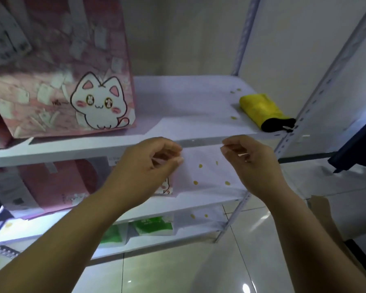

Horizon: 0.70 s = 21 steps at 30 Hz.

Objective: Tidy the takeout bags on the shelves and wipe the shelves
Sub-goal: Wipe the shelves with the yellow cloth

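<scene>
Both hands, left [154, 163] and right [249, 159], hover loosely curled and empty before the shelf's front edge [178, 144]; the pink bag [61, 81] stands at the left, leaving room to wipe with the yellow cloth [262, 108] near the right edge.

On the upper shelf [199, 123] a takeout bag [57, 77] stands at the left and a folded cloth [262, 111] lies at the right end. Another bag [57, 187] sits on the shelf below, and packets [152, 226] on the lowest.

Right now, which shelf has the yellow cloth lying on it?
The upper shelf, which also holds the pink cat bag. The yellow cloth lies at its right end; the lower shelves show only bags, green packs and small yellow spots.
</scene>
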Each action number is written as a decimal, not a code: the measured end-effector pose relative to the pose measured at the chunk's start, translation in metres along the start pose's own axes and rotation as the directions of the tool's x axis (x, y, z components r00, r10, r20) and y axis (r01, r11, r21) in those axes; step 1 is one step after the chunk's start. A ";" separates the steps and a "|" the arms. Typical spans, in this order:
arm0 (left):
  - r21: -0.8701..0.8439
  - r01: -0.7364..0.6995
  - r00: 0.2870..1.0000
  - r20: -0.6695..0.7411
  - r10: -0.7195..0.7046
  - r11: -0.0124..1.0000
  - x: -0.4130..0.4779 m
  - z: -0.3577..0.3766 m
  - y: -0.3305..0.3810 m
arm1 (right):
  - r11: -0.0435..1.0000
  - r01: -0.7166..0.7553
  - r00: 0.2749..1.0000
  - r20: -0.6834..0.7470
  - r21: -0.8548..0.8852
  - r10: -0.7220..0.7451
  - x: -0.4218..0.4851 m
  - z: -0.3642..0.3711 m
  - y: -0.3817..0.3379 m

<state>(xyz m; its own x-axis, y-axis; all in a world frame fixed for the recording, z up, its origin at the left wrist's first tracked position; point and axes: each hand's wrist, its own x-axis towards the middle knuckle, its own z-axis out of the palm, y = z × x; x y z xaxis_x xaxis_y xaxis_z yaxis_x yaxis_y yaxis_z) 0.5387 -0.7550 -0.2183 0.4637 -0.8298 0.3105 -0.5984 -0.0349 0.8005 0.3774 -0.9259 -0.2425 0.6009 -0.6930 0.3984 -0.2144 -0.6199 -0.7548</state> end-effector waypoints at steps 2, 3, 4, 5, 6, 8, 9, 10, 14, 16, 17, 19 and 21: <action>0.048 -0.038 0.999 0.025 0.036 0.998 0.017 0.000 0.005 | 1.000 -0.014 0.999 -0.037 -0.009 0.014 0.014 -0.006 -0.001; 0.089 -0.061 0.997 0.041 0.058 0.994 0.027 0.001 0.005 | 1.000 -0.017 0.998 -0.059 -0.026 0.016 0.021 -0.009 -0.001; 0.131 -0.084 0.995 0.056 0.077 0.988 0.037 0.002 0.005 | 0.999 -0.018 0.997 -0.080 -0.048 0.014 0.029 -0.011 0.000; 0.174 -0.105 0.993 0.066 0.095 0.979 0.048 0.003 0.003 | 0.997 -0.018 0.995 -0.100 -0.071 0.011 0.037 -0.013 0.000; 0.217 -0.128 0.991 0.071 0.115 0.968 0.058 0.006 0.001 | 0.995 -0.017 0.993 -0.119 -0.098 0.005 0.045 -0.015 0.001; 0.292 -0.178 0.984 0.083 0.161 0.940 0.080 0.012 -0.004 | 0.986 -0.013 0.988 -0.151 -0.165 -0.012 0.060 -0.020 0.003; 0.325 -0.198 0.980 0.097 0.175 0.925 0.091 0.015 -0.008 | 0.979 -0.015 0.986 -0.165 -0.205 -0.020 0.067 -0.022 0.005; 0.360 -0.211 0.976 0.120 0.179 0.909 0.101 0.019 -0.012 | 0.968 -0.020 0.983 -0.181 -0.250 -0.027 0.074 -0.025 0.007; 0.462 -0.213 0.965 0.235 0.112 0.861 0.136 0.032 -0.029 | 0.856 -0.110 0.971 -0.239 -0.505 -0.017 0.107 -0.036 0.026; 0.467 -0.193 0.961 0.269 0.070 0.863 0.149 0.036 -0.036 | 0.790 -0.242 0.965 -0.228 -0.563 0.133 0.126 -0.040 0.042; 0.465 -0.183 0.958 0.284 0.050 0.866 0.154 0.036 -0.040 | 0.759 -0.323 0.946 -0.207 -0.566 0.248 0.134 -0.041 0.050; 0.476 -0.171 0.945 0.328 0.006 0.863 0.161 0.038 -0.046 | 0.667 -0.432 0.883 -0.134 -0.607 0.449 0.148 -0.041 0.065; 0.502 -0.190 0.927 0.374 -0.014 0.844 0.163 0.039 -0.053 | 0.546 -0.426 0.843 -0.096 -0.721 0.530 0.156 -0.039 0.077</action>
<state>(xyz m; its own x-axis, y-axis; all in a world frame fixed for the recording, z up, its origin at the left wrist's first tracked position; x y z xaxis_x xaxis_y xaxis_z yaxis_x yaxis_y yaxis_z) 0.6203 -0.9103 -0.2300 0.1938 -0.9774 0.0843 -0.9210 -0.1517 0.3587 0.4248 -1.0963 -0.2185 0.3188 -0.9477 -0.0145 -0.9284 -0.3091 -0.2062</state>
